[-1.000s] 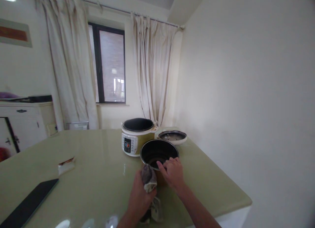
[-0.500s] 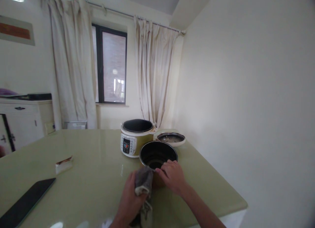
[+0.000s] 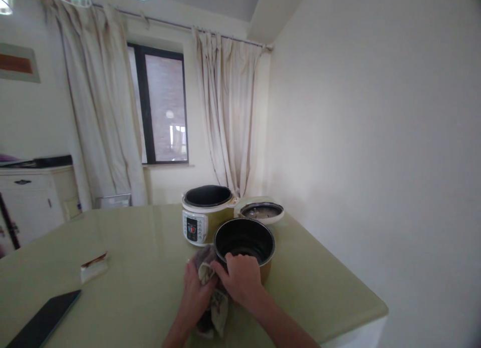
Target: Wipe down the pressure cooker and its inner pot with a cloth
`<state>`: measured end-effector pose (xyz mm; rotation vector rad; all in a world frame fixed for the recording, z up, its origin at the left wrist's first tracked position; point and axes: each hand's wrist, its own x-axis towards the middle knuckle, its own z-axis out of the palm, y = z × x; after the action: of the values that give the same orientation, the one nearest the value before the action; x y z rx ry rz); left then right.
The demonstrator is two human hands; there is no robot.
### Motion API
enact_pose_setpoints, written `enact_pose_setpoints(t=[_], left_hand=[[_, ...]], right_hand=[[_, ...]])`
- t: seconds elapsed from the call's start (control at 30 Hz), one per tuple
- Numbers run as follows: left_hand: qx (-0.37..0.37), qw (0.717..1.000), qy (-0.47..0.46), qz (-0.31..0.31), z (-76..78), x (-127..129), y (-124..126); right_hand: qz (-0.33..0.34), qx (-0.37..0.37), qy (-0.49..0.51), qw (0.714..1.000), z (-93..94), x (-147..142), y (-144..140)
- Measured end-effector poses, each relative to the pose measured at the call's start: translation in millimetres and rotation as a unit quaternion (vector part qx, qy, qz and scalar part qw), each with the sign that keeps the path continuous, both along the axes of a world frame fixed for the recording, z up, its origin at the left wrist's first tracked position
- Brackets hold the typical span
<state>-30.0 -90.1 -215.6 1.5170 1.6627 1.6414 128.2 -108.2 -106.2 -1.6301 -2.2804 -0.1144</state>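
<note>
A dark-lined cooker inner pot (image 3: pixel 267 268) with a brown outside stands upright on the table. My right hand (image 3: pixel 242 278) is closed over its near rim, fingers inside and thumb pointing left toward the cloth. In my left hand (image 3: pixel 195 293) is a bunched grey and cream cloth (image 3: pixel 219 310), held against the pot's near left side, with its lower end hanging down. Both hands are close together. Just behind the pot is a white and green rice cooker (image 3: pixel 221 218), its top uncovered. The detached round lid (image 3: pixel 278 219) lies upside down to its right.
The pale green table (image 3: pixel 143 268) has a bare right edge near the wall. On its left lie a black flat object (image 3: pixel 45 318) and a small white packet (image 3: pixel 93 269). A white cabinet (image 3: pixel 30 198) stands at the far left, and curtains flank a window behind.
My right hand has slid left along the pot's near rim, closer to my left hand. The cloth has shifted left with my left hand. The view has turned slightly.
</note>
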Motion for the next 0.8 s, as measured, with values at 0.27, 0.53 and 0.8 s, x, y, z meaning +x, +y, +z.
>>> enact_pose_setpoints(t=[0.27,0.53,0.8], left_hand=[[0.034,0.991,-0.068,-0.113,43.1,-33.1,37.3],[0.051,0.989,-0.086,-0.110,16.4,15.0,-15.1],[-0.003,0.991,-0.093,-0.095,17.1,-6.9,-24.3]], right_hand=[[0.114,0.006,-0.059,0.992,-1.0,63.6,3.1],[0.004,0.024,-0.011,1.000,-7.4,10.2,-16.4],[0.127,0.092,0.155,0.976,16.4,59.0,-7.2]])
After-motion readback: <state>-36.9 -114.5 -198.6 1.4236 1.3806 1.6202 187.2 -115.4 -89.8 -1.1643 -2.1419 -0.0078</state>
